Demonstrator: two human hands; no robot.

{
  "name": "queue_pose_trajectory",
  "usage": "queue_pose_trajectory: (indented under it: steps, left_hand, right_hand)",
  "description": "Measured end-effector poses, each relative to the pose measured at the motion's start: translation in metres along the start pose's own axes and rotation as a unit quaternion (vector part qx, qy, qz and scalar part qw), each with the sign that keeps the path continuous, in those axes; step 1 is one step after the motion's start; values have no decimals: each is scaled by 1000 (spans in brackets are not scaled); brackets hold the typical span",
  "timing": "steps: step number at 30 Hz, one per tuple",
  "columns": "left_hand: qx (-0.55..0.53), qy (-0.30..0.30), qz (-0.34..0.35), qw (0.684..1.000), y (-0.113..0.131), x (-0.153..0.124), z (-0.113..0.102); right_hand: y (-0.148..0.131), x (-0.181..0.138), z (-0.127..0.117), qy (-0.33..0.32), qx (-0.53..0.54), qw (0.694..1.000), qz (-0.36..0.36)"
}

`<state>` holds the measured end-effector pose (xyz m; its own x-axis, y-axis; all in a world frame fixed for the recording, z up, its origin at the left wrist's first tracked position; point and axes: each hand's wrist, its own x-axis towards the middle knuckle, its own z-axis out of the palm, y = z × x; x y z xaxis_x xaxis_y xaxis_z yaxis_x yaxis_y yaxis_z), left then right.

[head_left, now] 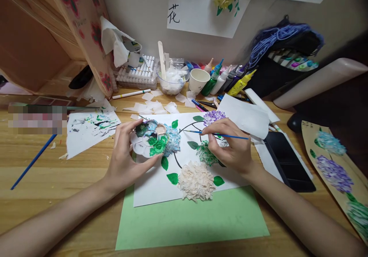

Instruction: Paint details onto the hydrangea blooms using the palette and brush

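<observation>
My left hand (pixel 123 153) grips a flower-shaped paint palette (pixel 140 146) by its rim, with green, black and peach paint in its wells. The palette hangs over the left part of a white sheet (pixel 152 190) and partly hides a blue paper flower (pixel 174 138). In my right hand (pixel 230 144) is a thin blue paintbrush (pixel 232 136), its tip pointing left over the painted black stems. Raised cream (pixel 197 182), green (pixel 205 153) and purple (pixel 213 117) paper flowers sit on the sheet among green painted leaves (pixel 172 178).
Green paper (pixel 189 226) lies under the white sheet. Behind are torn paper scraps (pixel 155 107), a paper cup (pixel 199 81), a bowl of scraps (pixel 172 81), paint bottles (pixel 211 82) and markers (pixel 140 71). A paint-smeared paper (pixel 92 128) lies left; a black case (pixel 287 161) lies right.
</observation>
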<state>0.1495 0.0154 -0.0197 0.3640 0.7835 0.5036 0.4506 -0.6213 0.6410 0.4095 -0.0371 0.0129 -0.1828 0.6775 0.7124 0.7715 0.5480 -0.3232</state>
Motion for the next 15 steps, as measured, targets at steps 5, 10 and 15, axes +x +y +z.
queue_pose_trajectory:
  steps: [5,10,15]
  left_hand:
    - [4,-1,0,1000,1,0,-1]
    - [10,-2,-5,1000,1,0,-1]
    - [11,-2,-6,1000,2,0,-1]
  right_hand:
    - [0,-2,2,-2,-2,1000,-8]
    - [0,-1,1,-8,-5,1000,-9]
    - [0,0,0,-8,-3,1000,-11]
